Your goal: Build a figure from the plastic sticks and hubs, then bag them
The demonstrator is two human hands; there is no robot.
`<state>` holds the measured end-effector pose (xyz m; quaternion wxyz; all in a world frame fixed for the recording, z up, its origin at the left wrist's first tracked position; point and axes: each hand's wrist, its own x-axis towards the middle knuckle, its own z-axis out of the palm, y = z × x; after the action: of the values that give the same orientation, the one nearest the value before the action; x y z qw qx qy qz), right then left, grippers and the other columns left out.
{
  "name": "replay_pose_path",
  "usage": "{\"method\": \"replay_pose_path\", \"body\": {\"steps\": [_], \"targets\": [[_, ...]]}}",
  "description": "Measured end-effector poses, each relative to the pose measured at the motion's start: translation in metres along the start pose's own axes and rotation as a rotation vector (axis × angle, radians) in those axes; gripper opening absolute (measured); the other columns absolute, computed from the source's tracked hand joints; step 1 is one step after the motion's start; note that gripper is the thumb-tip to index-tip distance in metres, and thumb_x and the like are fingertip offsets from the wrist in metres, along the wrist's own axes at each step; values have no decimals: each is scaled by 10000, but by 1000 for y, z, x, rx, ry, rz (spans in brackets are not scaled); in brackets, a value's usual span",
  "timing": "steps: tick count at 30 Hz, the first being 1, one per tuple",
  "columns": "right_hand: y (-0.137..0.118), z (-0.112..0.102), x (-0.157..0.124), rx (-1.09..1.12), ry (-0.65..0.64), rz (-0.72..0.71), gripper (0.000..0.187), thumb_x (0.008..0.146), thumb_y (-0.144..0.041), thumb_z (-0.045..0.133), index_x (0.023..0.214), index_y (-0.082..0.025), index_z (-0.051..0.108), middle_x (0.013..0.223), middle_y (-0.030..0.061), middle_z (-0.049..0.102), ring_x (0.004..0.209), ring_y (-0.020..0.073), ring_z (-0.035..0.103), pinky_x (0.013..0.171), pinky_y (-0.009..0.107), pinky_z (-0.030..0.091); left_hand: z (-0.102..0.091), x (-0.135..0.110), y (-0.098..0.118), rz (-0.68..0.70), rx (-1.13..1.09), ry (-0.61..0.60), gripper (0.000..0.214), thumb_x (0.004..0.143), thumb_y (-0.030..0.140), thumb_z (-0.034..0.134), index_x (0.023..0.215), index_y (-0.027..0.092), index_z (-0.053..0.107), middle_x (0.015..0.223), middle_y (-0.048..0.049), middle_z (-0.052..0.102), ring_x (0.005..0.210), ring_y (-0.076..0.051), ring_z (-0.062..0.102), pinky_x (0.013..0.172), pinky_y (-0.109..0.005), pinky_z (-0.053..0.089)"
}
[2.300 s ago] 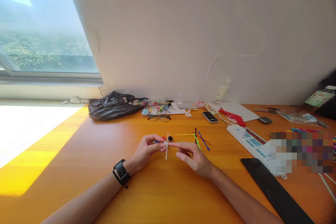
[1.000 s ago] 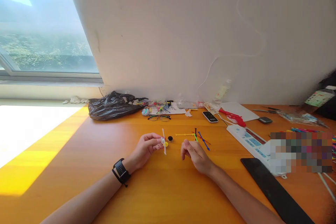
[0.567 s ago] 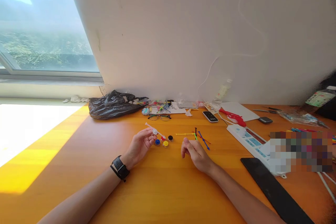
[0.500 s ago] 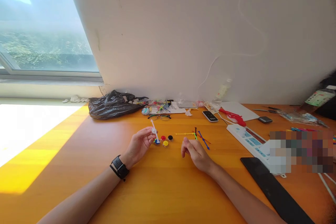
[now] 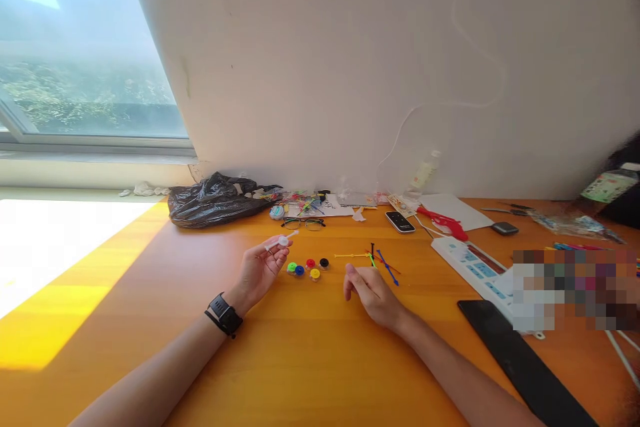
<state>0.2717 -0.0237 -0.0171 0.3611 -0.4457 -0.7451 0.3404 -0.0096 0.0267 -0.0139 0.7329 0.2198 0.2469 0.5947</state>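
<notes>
My left hand (image 5: 261, 273), with a black watch at its wrist, pinches a small white plastic spinner (image 5: 283, 241), a round disc with a thin stick across it, held above the table and tilted. Just right of that hand, several little round tops stand on the wood: green (image 5: 292, 268), blue (image 5: 299, 271), red (image 5: 311, 263), yellow (image 5: 315, 274) and black (image 5: 324, 263). My right hand (image 5: 373, 293) rests on the table with its fingers curled in; nothing shows in it. Beyond it lie thin coloured plastic sticks, among them a yellow one (image 5: 351, 255) and a blue one (image 5: 389, 268).
Along the wall are a black plastic bag (image 5: 215, 201), eyeglasses (image 5: 303, 223) and a white-edged device (image 5: 400, 221). To the right lie a white power strip (image 5: 475, 270) and a long black flat object (image 5: 520, 360). A window (image 5: 85, 67) is at the left.
My left hand has moved slightly left, and the white spinner has turned from near upright to a flatter slant. The green and blue tops show fully now. My right hand stays put.
</notes>
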Motion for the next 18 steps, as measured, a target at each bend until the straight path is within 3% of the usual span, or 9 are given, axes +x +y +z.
{"method": "replay_pose_path", "body": {"steps": [5,12,15,18], "targets": [[-1,0,0,-35,-3,-8,701,1092,-594,299,634,-194,647,642,34,646,630,168,586,660,311,392,4,-1,2,3,-14,104,165,853,53,631,991,105,706,958,-129,767,730,-152,731,675,-218,617],[0,3,1,-222,-87,-63,597,1078,-529,413,627,-190,606,611,10,556,591,148,506,619,302,350,7,-4,5,-1,-21,104,206,856,46,631,1048,101,682,1054,-157,766,741,-145,740,684,-213,623],[-5,8,-1,-308,-130,-107,381,1016,-457,577,757,-194,674,694,10,599,643,152,522,626,287,371,7,-4,4,-6,-10,108,216,847,44,644,1049,111,678,1096,-166,764,797,-166,761,710,-228,632],[-15,18,-5,-327,-185,-230,192,963,-381,657,1004,-210,733,948,62,703,884,205,617,795,319,456,6,-3,2,-8,13,106,197,834,46,667,1015,123,680,1062,-147,767,868,-196,775,732,-242,634]]}}
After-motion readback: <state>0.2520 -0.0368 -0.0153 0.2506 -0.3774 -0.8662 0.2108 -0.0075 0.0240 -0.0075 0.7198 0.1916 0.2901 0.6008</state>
